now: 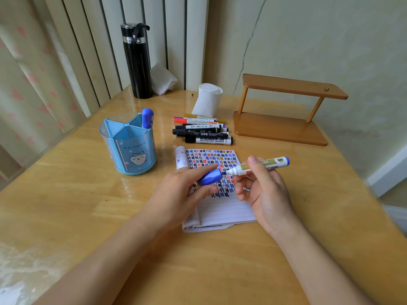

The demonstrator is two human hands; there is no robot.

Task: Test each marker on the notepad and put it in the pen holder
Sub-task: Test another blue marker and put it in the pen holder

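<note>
pinching the blue cap [209, 177] in the left hand [185, 191], gripping the uncapped marker [272, 162] in the right hand [266, 190], tip just off the cap, above the scribbled notepad [224, 212].

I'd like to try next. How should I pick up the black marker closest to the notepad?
I'd pinch the black marker round its barrel's middle, from above and the near side: it lies flat and crosswise at the pile's front edge, with other markers crowding behind.
</note>
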